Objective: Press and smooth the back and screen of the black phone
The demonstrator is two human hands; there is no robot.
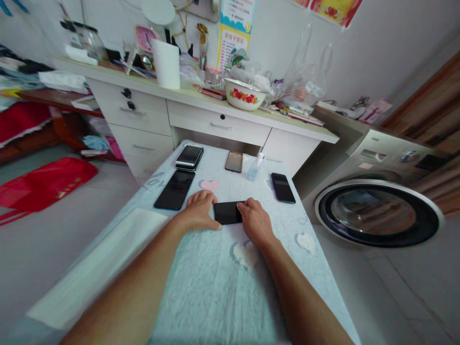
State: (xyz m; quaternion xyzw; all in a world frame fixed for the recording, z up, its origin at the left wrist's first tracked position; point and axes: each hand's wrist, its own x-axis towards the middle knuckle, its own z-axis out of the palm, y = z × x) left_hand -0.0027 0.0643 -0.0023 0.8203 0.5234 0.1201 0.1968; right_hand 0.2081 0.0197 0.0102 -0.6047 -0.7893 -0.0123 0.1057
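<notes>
A dark phone (pixel 227 213) lies sideways, screen up, on the cloth-covered table (pixel 208 287). My left hand (pixel 201 212) is at its left end, thumb and fingers spread apart around that end. At the right end my right hand (pixel 254 218) has its fingers bunched together on the phone's edge. Left of my left hand lies a larger black phone (pixel 175 190). Behind it is a stack of phones (pixel 189 156). A phone case (pixel 234 162) and a clear spray bottle (pixel 255 167) are beyond my hands. Another phone (pixel 283 188) rests near the table's right edge.
A white cloth or paper strip (pixel 104 263) lies along the table's left side. Behind the table is a white cabinet (pixel 140 117) bearing a floral bowl (pixel 246 94) and clutter. At the right is a washing machine (pixel 377 148); a red bag (pixel 46 184) lies on the floor.
</notes>
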